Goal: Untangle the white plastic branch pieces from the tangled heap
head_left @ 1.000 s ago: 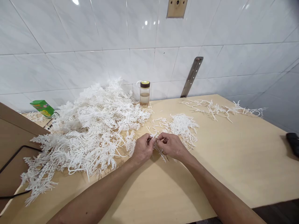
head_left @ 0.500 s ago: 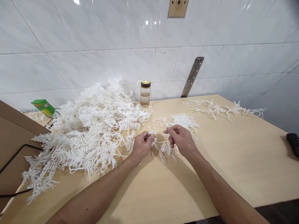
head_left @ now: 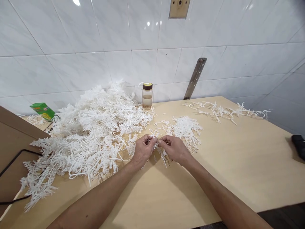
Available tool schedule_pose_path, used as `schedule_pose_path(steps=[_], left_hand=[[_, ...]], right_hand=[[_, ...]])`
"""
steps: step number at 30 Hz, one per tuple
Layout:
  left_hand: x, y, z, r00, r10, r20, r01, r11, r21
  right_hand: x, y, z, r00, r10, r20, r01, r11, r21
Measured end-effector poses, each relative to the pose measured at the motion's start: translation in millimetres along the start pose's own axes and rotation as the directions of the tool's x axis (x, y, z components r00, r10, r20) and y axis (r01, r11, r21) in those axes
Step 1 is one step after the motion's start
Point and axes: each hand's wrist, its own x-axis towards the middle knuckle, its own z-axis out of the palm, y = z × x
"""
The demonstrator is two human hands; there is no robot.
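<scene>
My left hand (head_left: 144, 148) is closed in a pinch on a white plastic sprig (head_left: 163, 156), whose thin branches hang down between the hands. Right beside it, my right hand (head_left: 173, 148) pinches at the same sprig, thumb and forefinger nearly touching the left fingertips. Exactly what lies between the right fingertips is partly hidden. Behind the right hand lies a small heap of short white pieces (head_left: 187, 129). A large tangled pile of white branched sprigs (head_left: 102, 117) spreads to the left of my left hand.
Bare stripped white stems (head_left: 220, 112) lie at the back right. A clear bottle (head_left: 147, 97) with a dark lid stands by the tiled wall. A green box (head_left: 43, 110) and a brown board (head_left: 16, 136) are at the left; a black object (head_left: 298, 146) sits at the right edge.
My right hand has moved left and slightly down, from apart over the small heap to meeting my left hand at the sprig. The left hand stays almost in place.
</scene>
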Motion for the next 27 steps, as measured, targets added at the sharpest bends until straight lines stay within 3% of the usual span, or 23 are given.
schedule_pose_path(steps=[3,6,15,21,24,27], left_hand=[[0,0,0.2,1.000,-0.002,-0.002,0.002,0.999,0.034],[1,-1,0.7,1.000,0.018,0.000,-0.017,0.998,0.058],[-2,-4,2.8,0.990,0.143,0.021,-0.144,0.964,0.223],[-6,2,3.0,0.979,0.202,-0.010,-0.195,0.954,0.229],[-6,2,2.9,0.985,0.164,-0.048,-0.155,0.975,0.162],[-3,2,2.1,0.999,0.030,-0.029,-0.029,0.999,0.030]], right_hand=[[1,1,5,0.994,0.072,0.085,-0.081,0.991,0.107],[2,4,6,0.991,0.100,0.094,-0.116,0.974,0.192],[3,5,16,0.988,0.149,0.048,-0.155,0.968,0.195],[5,8,13,0.976,0.215,0.028,-0.216,0.955,0.202],[6,10,5,0.973,0.227,-0.041,-0.211,0.950,0.230],[8,12,-6,0.980,0.148,-0.133,-0.096,0.938,0.334]])
